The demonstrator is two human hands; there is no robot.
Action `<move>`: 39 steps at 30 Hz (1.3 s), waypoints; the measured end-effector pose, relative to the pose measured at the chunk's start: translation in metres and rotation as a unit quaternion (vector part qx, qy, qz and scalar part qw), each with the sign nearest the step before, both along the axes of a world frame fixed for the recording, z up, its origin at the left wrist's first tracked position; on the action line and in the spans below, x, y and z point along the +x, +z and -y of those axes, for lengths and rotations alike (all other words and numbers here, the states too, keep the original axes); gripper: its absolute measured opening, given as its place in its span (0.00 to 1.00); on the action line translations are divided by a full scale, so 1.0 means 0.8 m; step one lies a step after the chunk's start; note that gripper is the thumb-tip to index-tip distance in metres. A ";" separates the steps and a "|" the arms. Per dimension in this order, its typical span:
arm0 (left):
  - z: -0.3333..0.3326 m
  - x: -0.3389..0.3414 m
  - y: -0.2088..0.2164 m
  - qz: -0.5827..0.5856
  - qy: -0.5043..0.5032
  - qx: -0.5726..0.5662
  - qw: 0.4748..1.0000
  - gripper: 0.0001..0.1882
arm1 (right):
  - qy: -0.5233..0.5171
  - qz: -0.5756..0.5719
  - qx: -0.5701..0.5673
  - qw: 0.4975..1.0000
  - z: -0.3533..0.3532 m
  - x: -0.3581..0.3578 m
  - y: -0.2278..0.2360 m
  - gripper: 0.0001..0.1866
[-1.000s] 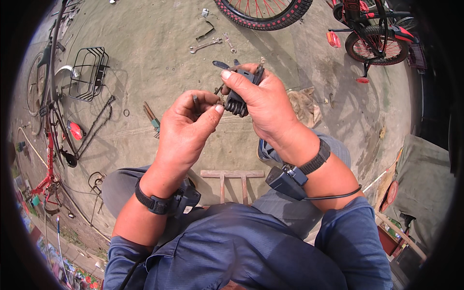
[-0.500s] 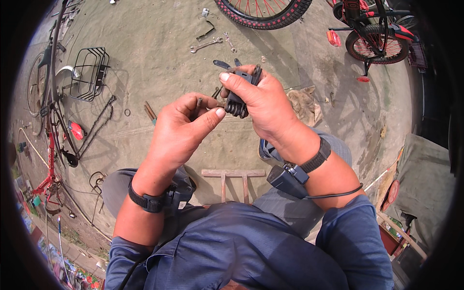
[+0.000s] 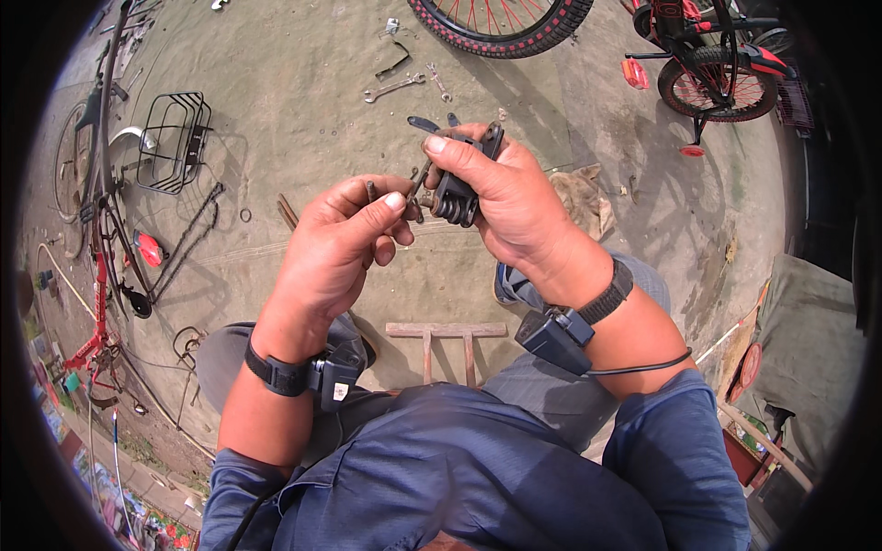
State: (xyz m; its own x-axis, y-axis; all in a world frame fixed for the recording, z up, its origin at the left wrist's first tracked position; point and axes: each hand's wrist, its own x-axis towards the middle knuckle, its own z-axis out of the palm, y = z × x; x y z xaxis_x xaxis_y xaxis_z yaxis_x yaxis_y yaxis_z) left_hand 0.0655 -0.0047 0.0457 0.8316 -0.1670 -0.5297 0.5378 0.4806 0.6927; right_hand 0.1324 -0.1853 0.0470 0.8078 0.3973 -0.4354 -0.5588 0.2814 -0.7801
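Above the middle of the ground, my right hand (image 3: 519,197) is closed round a black bracket with a coil spring (image 3: 456,204), thumb across its top. The spring end points down and towards my left hand (image 3: 335,234). That hand is closed too, its thumb and fingers pinching a slim dark metal piece (image 3: 415,197) right beside the spring; whether it touches the bracket I cannot tell. A short dark rod (image 3: 371,190) stands up between my left fingers. Dark blade-like ends (image 3: 423,123) show beyond my right hand; what they belong to is hidden.
A spanner (image 3: 395,87) lies on the ground ahead, near a bicycle wheel (image 3: 501,44). To the left are a black wire basket (image 3: 175,142), a chain (image 3: 188,237) and a red bicycle frame (image 3: 98,294). A wooden stool frame (image 3: 446,331) stands between my legs; a rag (image 3: 584,204) lies right.
My left thumb has shifted slightly left and up, away from the spring end. The slim metal piece now shows at its tip. My right hand keeps its hold on the bracket.
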 end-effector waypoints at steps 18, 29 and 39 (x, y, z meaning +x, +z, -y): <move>0.012 -0.007 -0.002 -0.023 0.040 -0.094 0.995 0.13 | 0.001 0.057 -0.048 0.997 -0.004 -0.004 -0.001 0.21; 0.020 -0.010 -0.002 -0.008 0.032 -0.013 0.999 0.12 | 0.000 0.068 -0.089 0.994 -0.004 -0.005 -0.003 0.23; 0.029 -0.015 -0.002 0.034 0.017 0.049 0.998 0.12 | 0.037 0.065 -0.070 0.995 0.002 -0.004 -0.002 0.24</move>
